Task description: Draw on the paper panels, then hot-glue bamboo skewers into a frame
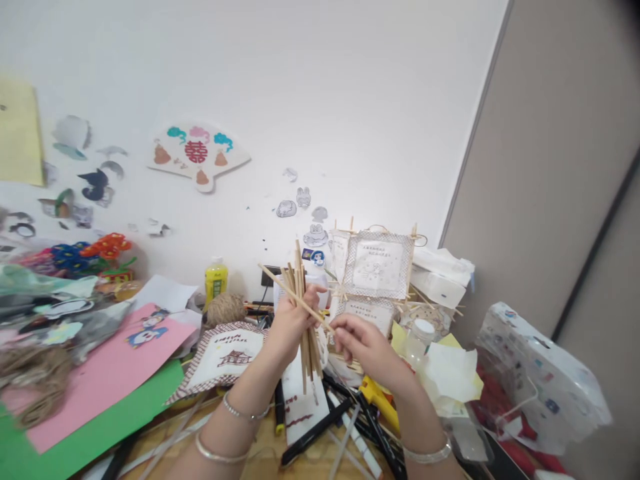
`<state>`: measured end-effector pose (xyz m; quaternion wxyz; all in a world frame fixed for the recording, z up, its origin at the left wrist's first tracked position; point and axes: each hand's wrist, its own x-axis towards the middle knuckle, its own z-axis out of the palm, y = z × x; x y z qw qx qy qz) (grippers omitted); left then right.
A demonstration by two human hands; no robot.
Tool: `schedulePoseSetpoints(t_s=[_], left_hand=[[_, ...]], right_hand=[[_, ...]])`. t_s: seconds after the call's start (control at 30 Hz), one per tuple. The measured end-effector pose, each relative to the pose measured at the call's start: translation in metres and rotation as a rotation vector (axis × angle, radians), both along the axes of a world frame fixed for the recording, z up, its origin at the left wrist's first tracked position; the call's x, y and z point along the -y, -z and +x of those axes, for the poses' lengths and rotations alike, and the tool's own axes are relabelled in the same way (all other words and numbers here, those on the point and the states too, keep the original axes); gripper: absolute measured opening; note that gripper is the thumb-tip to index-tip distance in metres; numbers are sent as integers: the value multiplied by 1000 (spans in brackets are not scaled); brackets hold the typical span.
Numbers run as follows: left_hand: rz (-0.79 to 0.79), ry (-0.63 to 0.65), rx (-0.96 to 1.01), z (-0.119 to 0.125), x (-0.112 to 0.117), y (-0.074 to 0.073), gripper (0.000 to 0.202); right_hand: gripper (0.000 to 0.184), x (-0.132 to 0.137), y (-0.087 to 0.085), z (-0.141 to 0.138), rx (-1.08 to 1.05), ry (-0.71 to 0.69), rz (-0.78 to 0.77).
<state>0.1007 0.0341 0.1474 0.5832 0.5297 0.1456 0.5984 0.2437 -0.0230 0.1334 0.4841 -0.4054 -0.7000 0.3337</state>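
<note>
My left hand [290, 323] is closed around a bundle of thin wooden sticks [301, 288], held upright above the cluttered table. My right hand [361, 341] pinches one single stick [290, 293] that slants up to the left across the bundle. Both wrists wear silver bangles. Behind the hands stands a small lantern-like frame [377, 267] of sticks and patterned paper panels.
Black markers [315, 430], a yellow glue gun [380, 400] and printed paper panels [227, 353] lie under the hands. Pink [100, 373] and green [100, 427] sheets and twine [35, 380] spread left. A twine ball [226, 308] and yellow bottle [216, 280] stand behind. A plastic bag [540, 380] sits right.
</note>
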Motion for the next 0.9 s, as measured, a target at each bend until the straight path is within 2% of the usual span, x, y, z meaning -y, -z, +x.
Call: schedulePoseSetpoints(t_s=[0.07,0.13,0.2,0.3,0.37,0.4,0.43,0.5,0.6,0.7,0.8,0.9], left_hand=[[-10,-48,91,-3,5,0,49],[-28,-91,182,-9,9,1,54],[-56,-127,173,-18,12,5,53],[-65,-229,-55,-33,18,14,45],[-18,-286,-230,-41,23,24,42],[9,-299,-292,-44,26,29,43],[26,-297,-329,-47,29,35,45],[23,-242,-353,-50,33,49,46],[2,-67,-368,-53,35,73,47],[-19,-18,-338,-54,35,92,44],[-73,-19,-278,-56,39,97,48],[-70,-23,-243,-57,47,92,48]], right_hand=[[28,-5,11,-19,-101,-17,15],[30,-7,25,-36,-227,57,42],[28,-5,41,-50,-190,115,94],[23,3,66,-67,-5,180,183],[19,8,84,-74,78,281,257],[21,8,93,-77,92,330,280],[32,8,102,-80,76,358,279],[55,4,119,-86,3,291,187],[66,-4,136,-95,-102,93,76],[64,-8,145,-100,-134,-3,-13],[57,-8,151,-100,-119,-13,-45],[53,-11,157,-97,-129,42,16]])
